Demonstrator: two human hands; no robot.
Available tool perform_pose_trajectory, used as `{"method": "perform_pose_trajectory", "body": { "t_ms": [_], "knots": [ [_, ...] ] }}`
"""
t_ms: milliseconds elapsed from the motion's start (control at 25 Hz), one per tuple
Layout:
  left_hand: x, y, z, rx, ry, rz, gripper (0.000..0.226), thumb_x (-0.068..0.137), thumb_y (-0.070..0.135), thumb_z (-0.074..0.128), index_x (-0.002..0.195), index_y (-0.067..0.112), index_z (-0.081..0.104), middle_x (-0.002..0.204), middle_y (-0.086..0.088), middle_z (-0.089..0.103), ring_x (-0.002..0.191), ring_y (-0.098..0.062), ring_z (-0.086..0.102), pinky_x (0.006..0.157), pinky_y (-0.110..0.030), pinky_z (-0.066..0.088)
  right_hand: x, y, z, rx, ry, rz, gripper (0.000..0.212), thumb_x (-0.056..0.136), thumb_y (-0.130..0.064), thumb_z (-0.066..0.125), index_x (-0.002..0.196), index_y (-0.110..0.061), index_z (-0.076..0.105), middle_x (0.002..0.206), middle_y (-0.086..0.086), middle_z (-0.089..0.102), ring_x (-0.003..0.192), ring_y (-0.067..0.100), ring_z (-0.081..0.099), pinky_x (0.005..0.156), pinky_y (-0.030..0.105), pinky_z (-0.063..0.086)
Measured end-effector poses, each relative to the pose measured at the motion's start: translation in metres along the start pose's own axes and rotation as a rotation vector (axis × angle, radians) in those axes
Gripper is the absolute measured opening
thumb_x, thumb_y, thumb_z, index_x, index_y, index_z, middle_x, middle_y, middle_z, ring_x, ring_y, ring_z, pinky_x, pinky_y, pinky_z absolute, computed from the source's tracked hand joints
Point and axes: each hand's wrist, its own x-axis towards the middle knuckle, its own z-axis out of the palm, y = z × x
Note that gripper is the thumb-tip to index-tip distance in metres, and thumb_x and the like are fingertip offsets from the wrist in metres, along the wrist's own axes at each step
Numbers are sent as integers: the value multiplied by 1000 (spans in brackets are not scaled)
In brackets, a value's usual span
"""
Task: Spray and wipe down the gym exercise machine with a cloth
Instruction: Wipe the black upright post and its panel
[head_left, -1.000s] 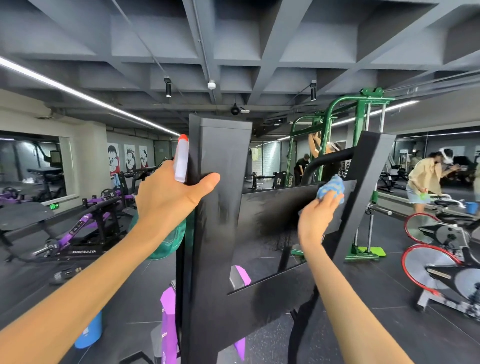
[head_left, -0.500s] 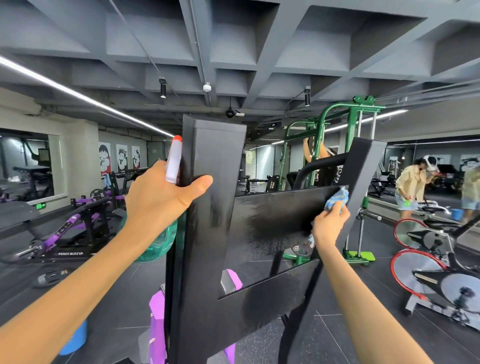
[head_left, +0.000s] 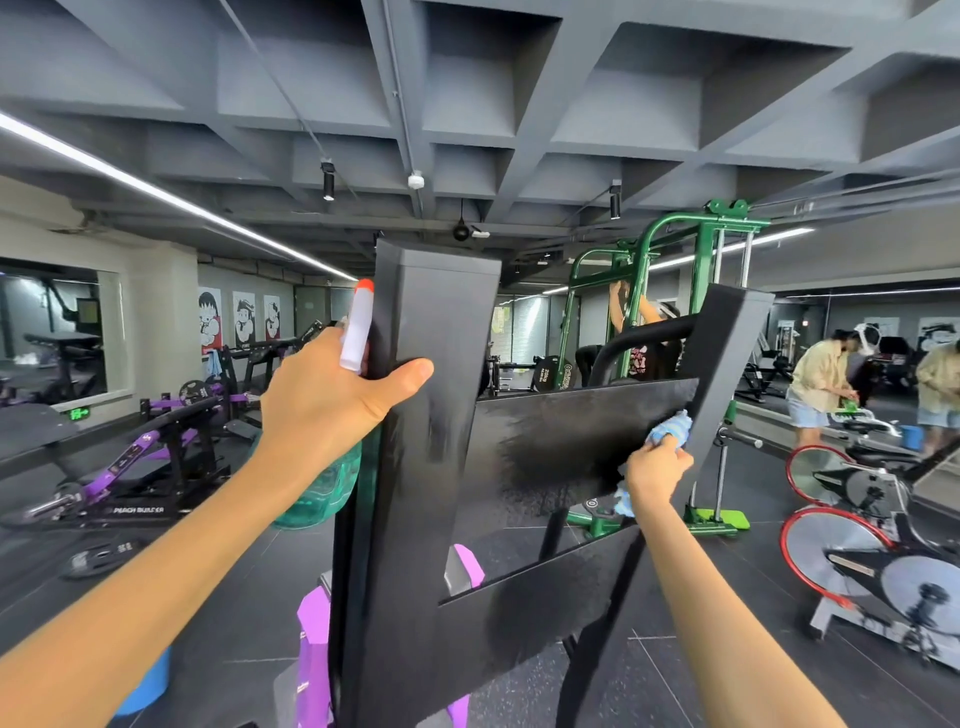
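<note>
The black steel frame of the exercise machine (head_left: 431, 467) rises right in front of me, with an upright post and two crossbars. My left hand (head_left: 332, 400) grips a green spray bottle (head_left: 322, 493) with a white, red-tipped nozzle, and its thumb presses against the post. My right hand (head_left: 655, 475) holds a blue cloth (head_left: 670, 428) against the right end of the upper crossbar (head_left: 571, 436), beside the slanted right post. A wet dark patch shows on that crossbar.
Purple parts of the machine (head_left: 311, 660) sit low in front. A purple-and-black machine (head_left: 135, 467) stands left, a green rack (head_left: 665, 312) behind, and spin bikes (head_left: 872, 551) right. Other people stand at the far right (head_left: 821, 389) and at the rack.
My right hand with the cloth has slid down and to the right along the upper crossbar, reaching the right post. My left hand keeps its hold at the left post.
</note>
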Motion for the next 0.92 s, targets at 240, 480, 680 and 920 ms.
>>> {"method": "perform_pose_trajectory", "body": {
  "t_ms": [240,480,680,920],
  "knots": [
    [2,0,1,1,-11,0,64,51,73,52,68,12,39,65,-2,47,62,-15,44,55,-32,31,-124,0,34,62,33,-658,42,97,-4,40,139,-6,41,140,10,36,127,17,40,104,20,31],
    [3,-1,1,14,1,-16,59,55,68,53,69,12,40,67,-3,48,64,-17,46,64,-35,35,-76,-8,14,199,24,-415,39,93,-11,41,128,1,53,129,19,43,117,34,50,98,38,40],
    [3,0,0,35,-43,25,73,56,78,58,77,9,49,66,-2,44,68,-26,47,67,-39,43,-131,-25,10,182,-241,-982,46,102,-34,27,142,-17,40,151,1,26,143,21,23,117,33,17],
    [3,0,-1,33,-41,10,65,55,70,52,78,9,49,68,-3,46,73,-30,51,62,-36,37,-84,-35,25,354,-80,-619,42,92,-32,35,127,-9,45,155,2,16,147,23,9,115,55,13]
  ]
}}
